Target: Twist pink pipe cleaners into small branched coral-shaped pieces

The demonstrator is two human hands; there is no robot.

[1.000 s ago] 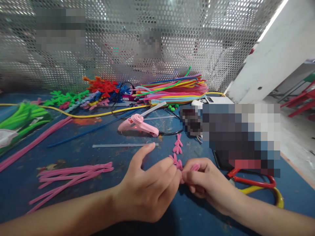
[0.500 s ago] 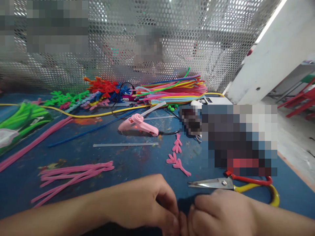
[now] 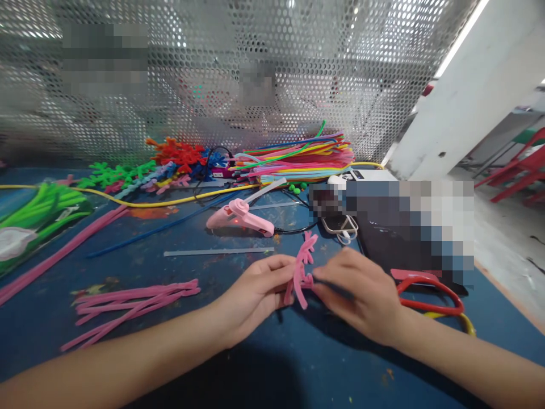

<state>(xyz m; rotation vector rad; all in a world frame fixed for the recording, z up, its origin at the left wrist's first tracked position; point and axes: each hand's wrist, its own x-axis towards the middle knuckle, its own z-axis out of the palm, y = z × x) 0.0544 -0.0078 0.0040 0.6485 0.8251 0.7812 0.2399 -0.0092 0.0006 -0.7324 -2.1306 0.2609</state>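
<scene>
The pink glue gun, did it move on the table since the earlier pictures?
No. The pink glue gun lies just behind the clear glue stick, as before.

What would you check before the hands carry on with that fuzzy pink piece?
1. Both hands grip the pink branched piece: left hand and right hand pinch it, ok.
2. Piece off the blue table: ok.
3. Pink glue gun apart from the hands: ok.
4. Glue gun hot: red light shows, heat cannot tell.
5. Scissors blades closed: hidden by the right hand, cannot tell.
6. Spare pink stems nearby: ok.
</scene>
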